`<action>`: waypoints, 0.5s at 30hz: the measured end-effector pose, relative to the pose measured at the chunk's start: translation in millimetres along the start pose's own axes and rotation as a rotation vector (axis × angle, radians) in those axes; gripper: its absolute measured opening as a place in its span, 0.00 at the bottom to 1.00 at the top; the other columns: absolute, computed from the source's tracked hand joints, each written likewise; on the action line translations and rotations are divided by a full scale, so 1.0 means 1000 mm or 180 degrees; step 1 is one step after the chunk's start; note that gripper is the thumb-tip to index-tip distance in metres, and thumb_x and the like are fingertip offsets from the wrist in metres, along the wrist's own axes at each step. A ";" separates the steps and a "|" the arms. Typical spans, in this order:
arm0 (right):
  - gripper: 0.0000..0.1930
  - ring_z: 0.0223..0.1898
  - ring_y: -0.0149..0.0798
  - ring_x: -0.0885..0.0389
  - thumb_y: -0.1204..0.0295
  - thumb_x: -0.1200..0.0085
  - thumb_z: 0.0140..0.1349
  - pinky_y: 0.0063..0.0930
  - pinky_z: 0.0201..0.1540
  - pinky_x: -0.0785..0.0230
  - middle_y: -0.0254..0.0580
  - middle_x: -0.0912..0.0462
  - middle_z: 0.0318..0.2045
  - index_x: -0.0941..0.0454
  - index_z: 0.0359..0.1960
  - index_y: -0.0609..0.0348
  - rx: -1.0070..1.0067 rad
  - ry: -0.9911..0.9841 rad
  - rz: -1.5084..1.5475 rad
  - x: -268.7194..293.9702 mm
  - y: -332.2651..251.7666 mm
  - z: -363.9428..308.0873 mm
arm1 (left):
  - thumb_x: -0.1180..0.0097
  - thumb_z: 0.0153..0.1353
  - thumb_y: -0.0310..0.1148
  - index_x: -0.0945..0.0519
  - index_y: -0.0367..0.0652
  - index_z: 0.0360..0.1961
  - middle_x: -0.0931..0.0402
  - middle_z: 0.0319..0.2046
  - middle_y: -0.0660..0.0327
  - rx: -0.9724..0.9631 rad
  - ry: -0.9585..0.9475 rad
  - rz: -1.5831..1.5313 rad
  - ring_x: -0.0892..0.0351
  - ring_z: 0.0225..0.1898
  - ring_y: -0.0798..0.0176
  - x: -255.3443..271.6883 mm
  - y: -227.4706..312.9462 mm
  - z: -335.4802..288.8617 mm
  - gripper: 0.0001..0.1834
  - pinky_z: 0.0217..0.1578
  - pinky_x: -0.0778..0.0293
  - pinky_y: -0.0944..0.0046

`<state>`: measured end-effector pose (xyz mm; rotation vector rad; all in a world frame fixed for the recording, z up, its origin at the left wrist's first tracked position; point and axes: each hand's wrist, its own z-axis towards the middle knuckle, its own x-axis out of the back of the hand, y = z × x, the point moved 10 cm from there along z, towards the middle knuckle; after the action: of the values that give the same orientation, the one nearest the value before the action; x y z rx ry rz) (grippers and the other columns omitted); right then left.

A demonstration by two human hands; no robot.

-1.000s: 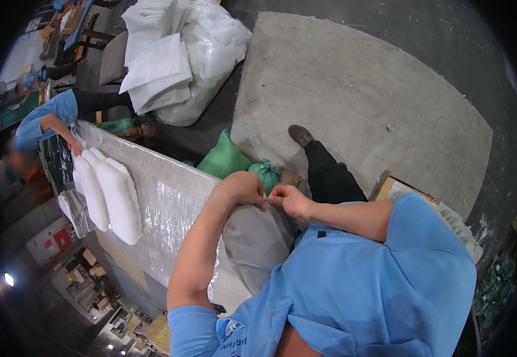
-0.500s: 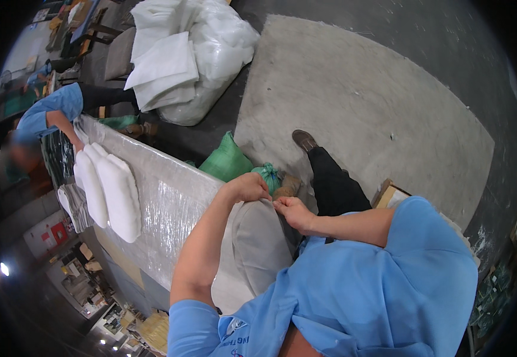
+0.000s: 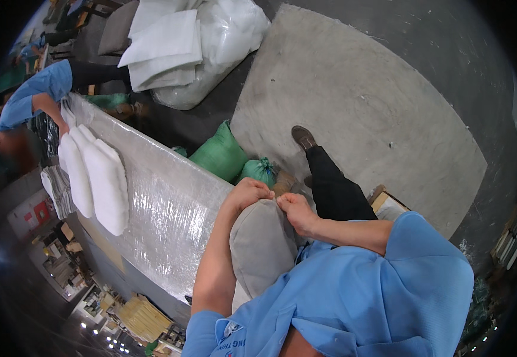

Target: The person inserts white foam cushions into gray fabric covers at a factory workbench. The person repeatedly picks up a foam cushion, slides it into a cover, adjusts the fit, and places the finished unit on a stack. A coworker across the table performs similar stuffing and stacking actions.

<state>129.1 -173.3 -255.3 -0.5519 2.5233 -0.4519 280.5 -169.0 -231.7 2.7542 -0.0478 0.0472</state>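
Observation:
A grey fabric cushion (image 3: pixel 263 247) stands between my forearms, its near end close to my blue shirt. At its far rounded end my left hand (image 3: pixel 252 193) pinches the edge of the cloth, fingers closed. Right beside it, my right hand (image 3: pixel 297 213) is also closed in a pinch on the same edge. The fingertips of both hands nearly meet there, and whatever small detail lies between them is too small to make out. The cushion is by the near end of a long table (image 3: pixel 163 184) covered in shiny clear plastic.
White padded pieces (image 3: pixel 107 184) lie on the table's far left, where a co-worker's arm (image 3: pixel 50 110) reaches in. Green sacks (image 3: pixel 220 154) sit on the floor beside the table. Farther off are white sheets (image 3: pixel 166 50) and a plastic-wrapped bundle (image 3: pixel 232 41). A cardboard sheet (image 3: pixel 359 113) covers the floor.
The view has shifted a little. The cushion now shows more of its broad face, and my right hand has turned slightly, knuckles higher. Both hands stay at the cushion's far edge.

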 end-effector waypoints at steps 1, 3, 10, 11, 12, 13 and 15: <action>0.12 0.27 0.20 0.37 0.68 0.46 0.76 0.22 0.30 0.44 0.21 0.26 0.24 0.21 0.30 0.55 -0.0036 -0.0020 0.0030 -0.001 -0.001 0.002 | 0.30 0.57 0.35 0.12 0.34 0.28 0.17 0.24 0.61 0.0027 -0.0001 -0.0122 0.22 0.28 0.69 0.001 -0.003 0.000 0.12 0.35 0.25 0.64; 0.14 0.26 0.20 0.38 0.68 0.47 0.76 0.23 0.28 0.46 0.21 0.28 0.23 0.22 0.29 0.54 -0.0180 -0.0020 0.0039 -0.003 0.000 0.004 | 0.30 0.58 0.34 0.12 0.35 0.27 0.17 0.24 0.63 0.0070 0.0029 -0.0255 0.22 0.28 0.70 0.004 -0.009 0.000 0.11 0.34 0.26 0.64; 0.13 0.27 0.21 0.38 0.67 0.47 0.75 0.24 0.30 0.45 0.22 0.28 0.24 0.22 0.29 0.55 -0.0206 0.0042 -0.0075 -0.003 -0.011 0.021 | 0.32 0.62 0.32 0.12 0.37 0.30 0.17 0.26 0.66 0.0015 0.0098 -0.1039 0.23 0.27 0.73 0.011 -0.014 0.008 0.09 0.31 0.28 0.68; 0.12 0.28 0.21 0.37 0.68 0.46 0.75 0.22 0.32 0.44 0.22 0.27 0.25 0.21 0.30 0.55 -0.0223 0.0021 -0.0101 -0.002 -0.012 0.025 | 0.32 0.63 0.32 0.13 0.37 0.30 0.17 0.26 0.66 -0.0064 0.0116 -0.1237 0.23 0.27 0.73 0.012 -0.014 0.011 0.09 0.30 0.28 0.69; 0.12 0.28 0.21 0.37 0.67 0.47 0.75 0.22 0.32 0.44 0.22 0.27 0.25 0.21 0.31 0.55 -0.0313 0.0084 -0.0116 0.000 -0.010 0.029 | 0.32 0.63 0.32 0.13 0.37 0.31 0.17 0.27 0.66 -0.0007 0.0098 -0.1280 0.23 0.27 0.73 0.011 -0.017 0.014 0.09 0.31 0.28 0.69; 0.12 0.28 0.21 0.36 0.67 0.47 0.75 0.22 0.33 0.43 0.23 0.26 0.26 0.21 0.31 0.55 -0.0390 0.0139 -0.0132 0.000 -0.010 0.034 | 0.32 0.63 0.32 0.13 0.36 0.31 0.17 0.27 0.65 0.0039 0.0090 -0.1317 0.22 0.27 0.73 0.013 -0.018 0.017 0.09 0.31 0.28 0.69; 0.11 0.28 0.22 0.35 0.67 0.47 0.76 0.23 0.33 0.41 0.23 0.25 0.27 0.21 0.32 0.55 -0.0497 0.0156 0.0034 -0.003 -0.010 0.041 | 0.32 0.63 0.32 0.12 0.36 0.31 0.16 0.27 0.65 0.0102 0.0090 -0.1331 0.22 0.27 0.73 0.016 -0.019 0.024 0.09 0.31 0.27 0.68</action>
<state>157.2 -188.5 -283.4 -0.5918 2.6224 -0.2689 297.9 -161.3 -260.2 2.7354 0.5380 -0.0266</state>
